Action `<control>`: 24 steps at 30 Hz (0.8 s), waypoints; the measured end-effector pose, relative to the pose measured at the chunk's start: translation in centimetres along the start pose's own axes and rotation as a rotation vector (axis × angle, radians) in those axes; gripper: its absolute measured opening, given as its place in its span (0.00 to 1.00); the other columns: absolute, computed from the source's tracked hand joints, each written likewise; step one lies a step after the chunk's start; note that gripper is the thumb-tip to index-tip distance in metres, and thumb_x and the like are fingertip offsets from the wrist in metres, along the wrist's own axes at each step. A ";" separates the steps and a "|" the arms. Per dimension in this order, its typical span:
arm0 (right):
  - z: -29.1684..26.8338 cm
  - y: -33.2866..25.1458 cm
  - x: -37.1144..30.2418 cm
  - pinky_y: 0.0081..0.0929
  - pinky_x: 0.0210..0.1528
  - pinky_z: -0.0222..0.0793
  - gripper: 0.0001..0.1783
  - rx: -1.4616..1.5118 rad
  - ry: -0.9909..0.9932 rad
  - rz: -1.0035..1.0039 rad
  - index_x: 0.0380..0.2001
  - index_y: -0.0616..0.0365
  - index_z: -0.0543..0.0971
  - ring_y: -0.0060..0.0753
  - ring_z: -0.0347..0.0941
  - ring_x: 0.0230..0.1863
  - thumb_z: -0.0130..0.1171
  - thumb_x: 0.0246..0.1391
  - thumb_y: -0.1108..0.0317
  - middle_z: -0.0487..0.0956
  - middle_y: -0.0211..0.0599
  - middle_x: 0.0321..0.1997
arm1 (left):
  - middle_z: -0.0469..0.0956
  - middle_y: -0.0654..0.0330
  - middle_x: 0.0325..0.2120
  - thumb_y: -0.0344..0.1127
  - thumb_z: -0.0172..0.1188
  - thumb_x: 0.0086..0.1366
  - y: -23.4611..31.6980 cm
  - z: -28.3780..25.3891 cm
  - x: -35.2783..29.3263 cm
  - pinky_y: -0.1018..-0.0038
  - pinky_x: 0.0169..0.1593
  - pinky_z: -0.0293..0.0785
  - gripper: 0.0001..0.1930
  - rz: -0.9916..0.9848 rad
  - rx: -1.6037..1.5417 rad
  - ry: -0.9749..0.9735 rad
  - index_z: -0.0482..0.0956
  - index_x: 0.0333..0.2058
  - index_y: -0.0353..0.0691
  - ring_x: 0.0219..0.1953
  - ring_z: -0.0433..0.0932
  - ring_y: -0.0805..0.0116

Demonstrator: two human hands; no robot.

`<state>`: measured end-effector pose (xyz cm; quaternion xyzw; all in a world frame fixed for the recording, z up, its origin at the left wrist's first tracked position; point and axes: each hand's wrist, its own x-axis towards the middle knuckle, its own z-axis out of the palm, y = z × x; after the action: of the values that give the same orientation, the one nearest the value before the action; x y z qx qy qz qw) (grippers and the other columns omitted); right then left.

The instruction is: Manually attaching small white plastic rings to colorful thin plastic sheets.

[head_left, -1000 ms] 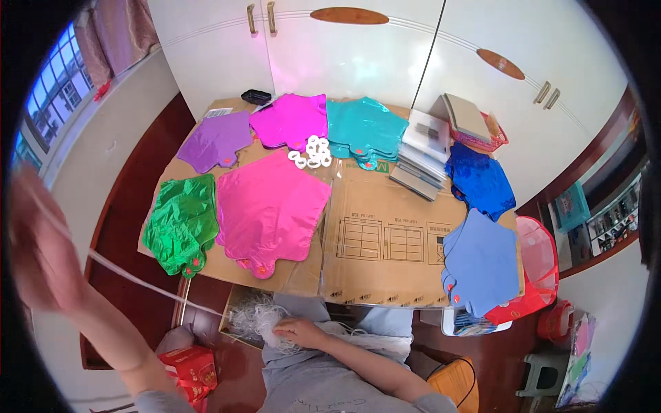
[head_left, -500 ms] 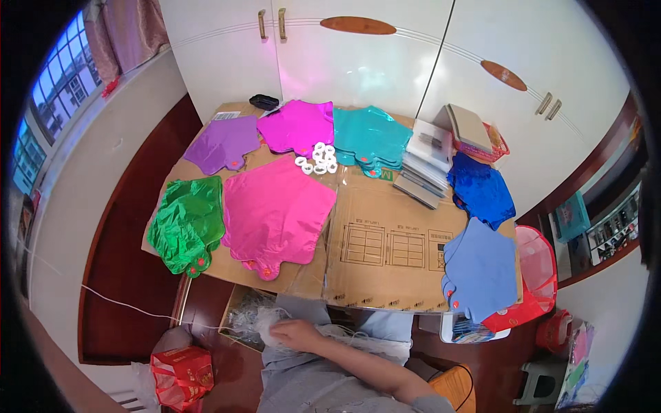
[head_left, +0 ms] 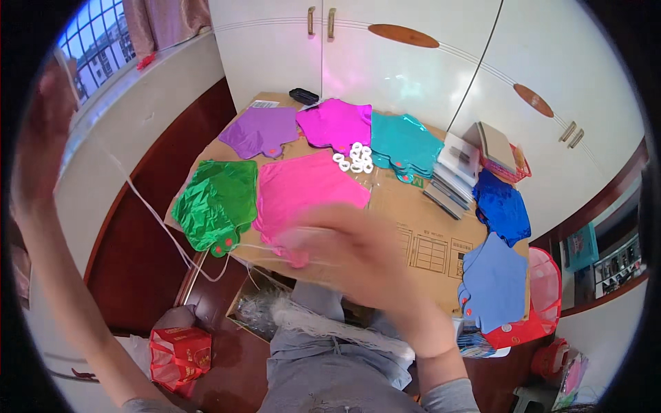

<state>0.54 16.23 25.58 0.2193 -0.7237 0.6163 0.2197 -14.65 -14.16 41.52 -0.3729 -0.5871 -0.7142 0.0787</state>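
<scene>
My left hand (head_left: 51, 131) is raised at the far left near the window, blurred, with white string (head_left: 141, 196) running down from it in a slack loop. My right hand (head_left: 344, 248) is smeared by motion above the table's front edge. Thin strands of string reach its fingertips, but its grip is unclear. Below it lies a flat pink foil balloon stack (head_left: 303, 186), partly hidden. A green foil balloon stack (head_left: 213, 199) sits to its left. A bundle of white string (head_left: 344, 330) lies across my lap, trailing from an open box (head_left: 241, 313) of tangled clear material.
Purple (head_left: 261, 131), magenta (head_left: 337, 124), teal (head_left: 406, 144), dark blue (head_left: 506, 206) and light blue (head_left: 496, 282) foil stacks lie on the cardboard-covered table (head_left: 385, 206). Small white rings (head_left: 356, 160) sit mid-table. Stacked packets (head_left: 451, 179) stand right. A red bag (head_left: 180, 358) is on the floor.
My left hand has risen into view at the left with the string. The right hand has left the string bundle and moved up over the table. The view has shifted.
</scene>
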 end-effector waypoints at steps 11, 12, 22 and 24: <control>-21.2 -5.1 -34.0 0.31 0.34 0.66 0.10 -1.433 0.545 1.029 0.34 0.61 0.71 0.43 0.71 0.32 0.54 0.50 0.67 0.74 0.40 0.29 | 0.73 0.63 0.18 0.29 0.63 0.46 -7.5 8.4 -9.4 0.76 0.23 0.62 0.06 0.023 0.524 -0.718 0.74 0.22 0.39 0.20 0.68 0.69; -20.2 -6.1 -35.1 0.35 0.38 0.65 0.12 -1.568 0.454 1.185 0.36 0.62 0.71 0.48 0.70 0.37 0.55 0.46 0.70 0.73 0.45 0.33 | 0.73 0.62 0.18 0.29 0.62 0.45 -7.8 9.3 -10.0 0.74 0.23 0.64 0.06 0.074 0.574 -0.755 0.74 0.23 0.40 0.21 0.69 0.66; -4.1 -0.1 -16.4 0.28 0.54 0.57 0.29 -0.220 0.089 0.345 0.50 0.65 0.65 0.36 0.64 0.52 0.61 0.45 0.65 0.70 0.45 0.48 | 0.72 0.62 0.21 0.31 0.61 0.50 -14.5 21.5 -14.1 0.74 0.26 0.66 0.04 0.231 0.284 -1.066 0.75 0.24 0.42 0.24 0.71 0.65; -3.6 1.5 -15.7 0.24 0.49 0.60 0.20 -0.055 0.023 0.551 0.45 0.64 0.69 0.30 0.67 0.46 0.56 0.51 0.66 0.73 0.41 0.42 | 0.72 0.62 0.21 0.31 0.61 0.52 -17.3 22.2 -15.2 0.75 0.26 0.66 0.04 0.120 0.190 -1.000 0.75 0.26 0.41 0.24 0.71 0.68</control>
<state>12.47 20.76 15.68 0.0010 -0.7699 0.6355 0.0580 -3.58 5.93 19.24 -0.6932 -0.5928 -0.3862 -0.1372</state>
